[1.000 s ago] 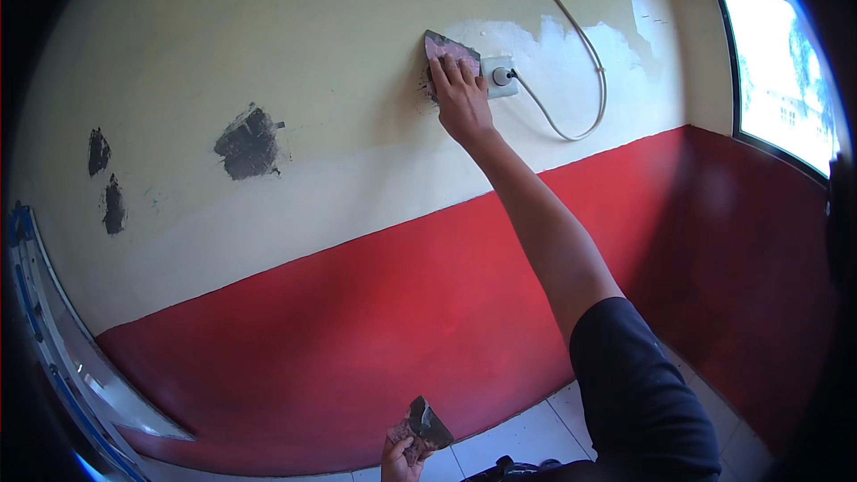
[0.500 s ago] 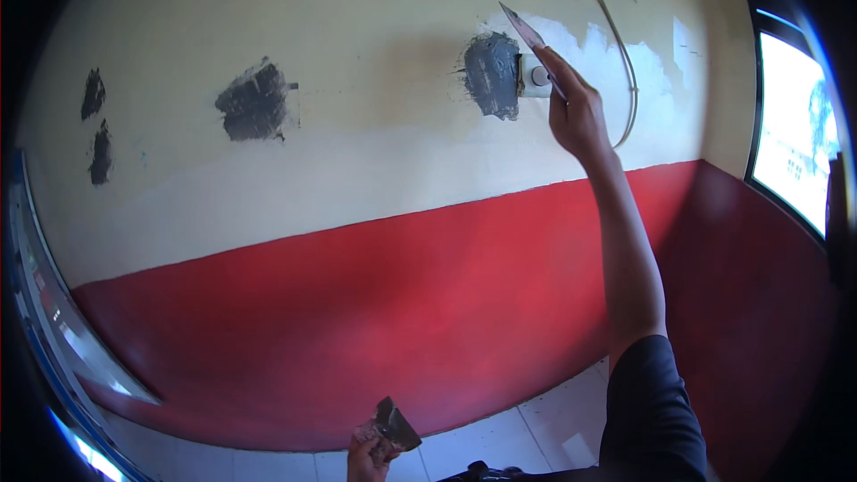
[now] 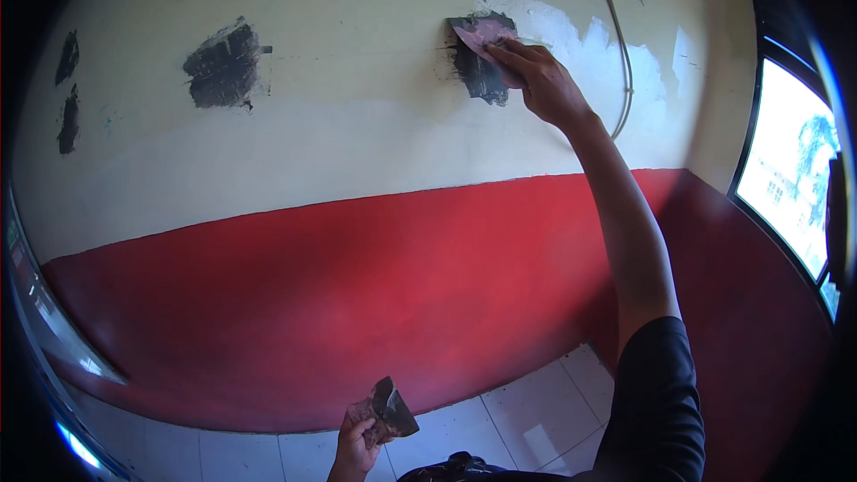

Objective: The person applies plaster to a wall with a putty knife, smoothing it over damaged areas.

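Note:
My right hand (image 3: 553, 85) holds a flat pinkish putty spreader (image 3: 478, 34) against the dark grey filler patch (image 3: 478, 80) on the upper wall (image 3: 357, 125); its fingers are closed on the blade. The socket beside that patch is mostly hidden behind the hand. My left hand (image 3: 355, 446), low at the bottom centre, grips a second spreader (image 3: 386, 411), pinkish and smeared with dark grey filler, held away from the wall.
Other grey patches (image 3: 223, 67) mark the wall. A pale cable (image 3: 628, 71) loops down near the socket. A window (image 3: 786, 178) is at the right; a blue-and-silver framed object (image 3: 62, 330) stands at the left. Red lower wall (image 3: 384, 286) meets the tiled floor (image 3: 527, 406).
My right hand moved right and off the patch with the blade edge-on, then returned to lay it on the patch's upper part. The view has shifted; the left hand still holds its spreader low.

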Demonstrator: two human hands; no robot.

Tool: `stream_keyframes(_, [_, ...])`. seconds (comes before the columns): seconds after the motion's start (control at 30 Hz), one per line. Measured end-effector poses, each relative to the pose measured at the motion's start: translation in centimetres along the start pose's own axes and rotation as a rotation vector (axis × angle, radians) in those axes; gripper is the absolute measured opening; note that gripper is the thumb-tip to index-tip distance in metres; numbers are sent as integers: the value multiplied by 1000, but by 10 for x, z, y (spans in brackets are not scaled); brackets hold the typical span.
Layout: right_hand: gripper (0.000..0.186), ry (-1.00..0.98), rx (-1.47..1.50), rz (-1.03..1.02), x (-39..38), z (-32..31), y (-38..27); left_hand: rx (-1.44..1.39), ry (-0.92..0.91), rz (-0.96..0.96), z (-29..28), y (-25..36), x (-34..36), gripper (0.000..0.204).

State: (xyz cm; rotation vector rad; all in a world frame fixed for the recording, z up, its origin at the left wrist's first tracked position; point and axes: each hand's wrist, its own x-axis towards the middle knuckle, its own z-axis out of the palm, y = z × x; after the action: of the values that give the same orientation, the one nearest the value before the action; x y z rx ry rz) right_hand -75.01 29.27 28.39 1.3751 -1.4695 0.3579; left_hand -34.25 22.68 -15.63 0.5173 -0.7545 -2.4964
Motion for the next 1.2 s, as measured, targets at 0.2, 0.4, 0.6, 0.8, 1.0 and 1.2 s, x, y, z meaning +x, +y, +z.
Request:
stream_keyframes(0.2, [61, -304, 85, 58, 15, -16, 0, -26, 4, -73, 6, -9, 27, 49])
stream_keyframes(0.4, [66, -476, 124, 60, 26, -12, 11, -40, -53, -109, 16, -27, 58, 49])
stream_keyframes(0.6, [66, -602, 273, 15, -6, 0, 11, 7, -65, -124, 35, -38, 65, 51])
stream_keyframes(0.8, [65, -420, 351, -159, -64, 7, -10, 35, -138, -111, 50, -49, 62, 51])
stream_keyframes(1.0, [56, -296, 243, 83, -59, -65, -24, 41, -166, -112, 65, -49, 27, 52])
stream_keyframes(1.2, [55, -19, 48, 136, -10, -57, -5, 55, -122, -133, 74, -50, -1, 49])
